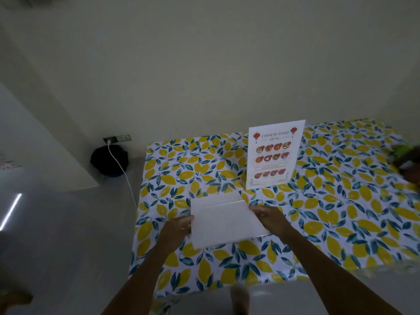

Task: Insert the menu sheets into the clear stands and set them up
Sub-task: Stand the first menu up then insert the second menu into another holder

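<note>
One clear stand with a "Chinese Food Menu" sheet [275, 155] stands upright near the far middle of the table. Closer to me, both hands hold a second clear stand with a white sheet [223, 220], its blank side facing me, tilted just above the tablecloth. My left hand [178, 226] grips its left edge and my right hand [268, 215] grips its right edge. Whether the sheet sits fully inside the stand is not visible.
The table carries a lemon-and-leaf patterned cloth [341, 212]. A blurred green and dark object [406, 160] lies at the right edge. A wall rises behind the table. On the floor to the left sit a dark bag [109, 162] and a white cable [125, 176] plugged into a socket.
</note>
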Demonstrator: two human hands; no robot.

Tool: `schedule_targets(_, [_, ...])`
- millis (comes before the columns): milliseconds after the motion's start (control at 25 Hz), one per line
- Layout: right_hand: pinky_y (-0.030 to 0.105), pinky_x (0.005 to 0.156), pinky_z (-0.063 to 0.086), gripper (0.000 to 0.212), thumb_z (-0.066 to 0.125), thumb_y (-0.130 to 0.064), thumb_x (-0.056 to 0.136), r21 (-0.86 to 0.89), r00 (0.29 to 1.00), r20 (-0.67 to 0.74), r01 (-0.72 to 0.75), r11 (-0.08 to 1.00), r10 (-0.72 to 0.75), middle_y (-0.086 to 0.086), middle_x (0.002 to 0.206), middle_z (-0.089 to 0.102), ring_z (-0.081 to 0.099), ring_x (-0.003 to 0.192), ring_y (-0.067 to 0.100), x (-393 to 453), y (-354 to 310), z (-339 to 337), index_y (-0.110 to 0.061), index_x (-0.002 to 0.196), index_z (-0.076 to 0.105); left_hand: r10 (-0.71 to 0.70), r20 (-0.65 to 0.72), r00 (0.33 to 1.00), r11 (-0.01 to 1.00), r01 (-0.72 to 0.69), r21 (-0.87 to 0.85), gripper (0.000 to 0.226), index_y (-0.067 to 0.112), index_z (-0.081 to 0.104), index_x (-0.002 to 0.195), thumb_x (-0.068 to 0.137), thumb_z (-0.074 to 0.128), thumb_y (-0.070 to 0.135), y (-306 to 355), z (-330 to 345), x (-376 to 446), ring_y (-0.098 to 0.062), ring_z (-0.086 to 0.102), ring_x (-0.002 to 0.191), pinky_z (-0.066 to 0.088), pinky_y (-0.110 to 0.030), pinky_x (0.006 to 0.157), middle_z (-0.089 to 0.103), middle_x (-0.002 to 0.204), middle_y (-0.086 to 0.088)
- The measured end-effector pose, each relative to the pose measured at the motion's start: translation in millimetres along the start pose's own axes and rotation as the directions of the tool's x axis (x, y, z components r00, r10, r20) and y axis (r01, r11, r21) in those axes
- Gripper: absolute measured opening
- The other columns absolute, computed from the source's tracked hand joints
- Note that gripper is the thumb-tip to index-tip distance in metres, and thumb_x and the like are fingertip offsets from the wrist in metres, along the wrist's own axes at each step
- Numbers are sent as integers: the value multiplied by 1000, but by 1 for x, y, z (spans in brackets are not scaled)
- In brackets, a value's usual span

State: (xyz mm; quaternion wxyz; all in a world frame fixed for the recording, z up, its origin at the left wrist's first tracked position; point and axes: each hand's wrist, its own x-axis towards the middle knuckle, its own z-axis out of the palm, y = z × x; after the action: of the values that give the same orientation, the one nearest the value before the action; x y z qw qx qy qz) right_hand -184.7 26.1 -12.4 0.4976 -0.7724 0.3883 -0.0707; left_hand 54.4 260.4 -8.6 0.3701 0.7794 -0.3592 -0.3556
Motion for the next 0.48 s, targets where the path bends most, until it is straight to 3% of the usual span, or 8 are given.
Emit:
schedule_targets(40, [27,75,57,31,60,-3,89,1,999,7,42,999,-42,3,105,70,69,82,-1,5,-7,-6,-20,113,68,25,5,1000,995,-25,92,33,7,64,124,91,64,10,7,-6,5,-2,61,99,54,-27,89,65,114,17])
schedule_targets(120, [25,70,57,36,58,9,86,7,996,2,90,996,-90,11,105,70,68,81,0,19,-14,-17,-11,115,65,93,19,995,974,-95,206,32,5,61,127,95,57,9,17,-19,20,-12,58,109,48,-11,83,59,122,5])
schedule_targets(160, [21,62,53,34,58,9,86,-29,994,-10,106,994,-107,10,95,72,67,74,0,28,-20,-21,-8,114,67,110,32,993,966,-115,232,31,7,62,127,96,56,11,22,-25,28,-14,57,112,45,-11,83,60,124,2])
schedule_targets(240, [18,54,44,20,59,-9,92,-150,984,-69,152,977,-164,-4,70,66,61,57,1,50,-33,-27,-8,107,71,91,-11,996,966,-86,245,29,11,66,122,97,55,21,32,-39,46,-12,57,107,43,-21,86,60,118,4])
schedule_targets(320, [31,59,47,19,57,-22,95,-303,954,-142,212,929,-264,3,69,66,61,62,14,73,-42,-26,-10,94,71,91,-79,993,965,-68,254,30,11,73,100,97,54,34,38,-47,67,-12,62,89,44,-28,80,67,100,1])
schedule_targets(360, [33,60,45,23,54,-24,96,-345,933,-167,247,905,-319,6,69,65,60,63,20,84,-46,-26,-8,88,68,121,-116,986,959,-86,272,32,12,68,80,97,53,36,43,-50,75,-13,60,72,43,-30,72,66,80,-3])
schedule_targets(400, [34,57,42,27,51,-26,97,-363,915,-187,274,891,-358,8,67,63,57,60,22,93,-50,-26,-7,83,64,148,-152,977,953,-100,285,34,16,56,67,98,53,31,47,-51,83,-12,54,58,39,-31,64,55,62,-1])
schedule_targets(480, [34,51,39,32,47,-29,98,-387,889,-210,306,870,-407,10,62,61,54,53,21,107,-56,-27,-7,78,60,201,-221,954,948,-133,288,36,16,46,63,98,53,17,53,-51,94,-8,42,48,33,-32,56,38,52,8])
